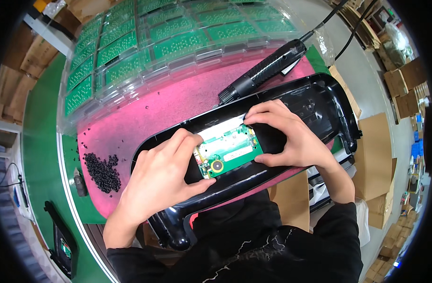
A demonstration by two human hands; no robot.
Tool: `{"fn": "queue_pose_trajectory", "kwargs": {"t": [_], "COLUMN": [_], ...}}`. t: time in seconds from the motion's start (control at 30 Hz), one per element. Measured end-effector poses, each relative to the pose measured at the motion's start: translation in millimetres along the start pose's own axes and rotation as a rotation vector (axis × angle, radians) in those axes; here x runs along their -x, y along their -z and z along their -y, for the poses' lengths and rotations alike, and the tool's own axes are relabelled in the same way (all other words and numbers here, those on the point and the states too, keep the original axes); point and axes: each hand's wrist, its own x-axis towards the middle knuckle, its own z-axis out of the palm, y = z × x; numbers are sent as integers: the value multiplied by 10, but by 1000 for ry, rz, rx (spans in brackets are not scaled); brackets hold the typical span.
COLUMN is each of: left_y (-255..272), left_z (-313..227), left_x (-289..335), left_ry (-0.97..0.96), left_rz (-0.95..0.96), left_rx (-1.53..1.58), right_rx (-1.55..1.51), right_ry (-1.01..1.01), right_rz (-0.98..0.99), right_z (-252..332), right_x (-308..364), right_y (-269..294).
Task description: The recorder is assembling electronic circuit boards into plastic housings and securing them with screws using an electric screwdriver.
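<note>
A green circuit board (235, 159) with a round buzzer-like part near its lower left corner is held between my two hands. It sits over the middle of a long, glossy black plastic housing (315, 101) that lies slantwise in front of me. My left hand (164, 165) pinches the board's left edge, with thumb below and fingers above. My right hand (286, 134) grips its right edge in the same way, fingers at the upper corner and thumb at the lower one. Whether the board touches the housing beneath, I cannot tell.
Behind the housing rests a black electric screwdriver (263, 70) with a cable. Clear plastic trays (178, 42) of green boards stand at the back. Small black screws (102, 172) lie heaped on the pink mat (145, 111). Another black housing (61, 240) is at the left.
</note>
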Motion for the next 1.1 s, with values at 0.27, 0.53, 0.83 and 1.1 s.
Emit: {"fn": "queue_pose_trajectory", "kwargs": {"t": [0.27,0.53,0.83,1.1], "left_y": [-38,-27,-18,-11], "left_z": [-9,-14,11,60], "left_x": [-7,-6,2,126], "left_ry": [14,24,-7,-82], "left_rz": [10,30,40,32], "left_rx": [-39,-40,-45,-110], "right_rx": [32,42,99,143], "right_ry": [-6,6,-20,-47], "right_rz": [-7,-20,-25,-15], "right_z": [-3,10,47,147], "right_x": [2,-7,-15,-44], "right_y": [-50,-68,-63,-118]}}
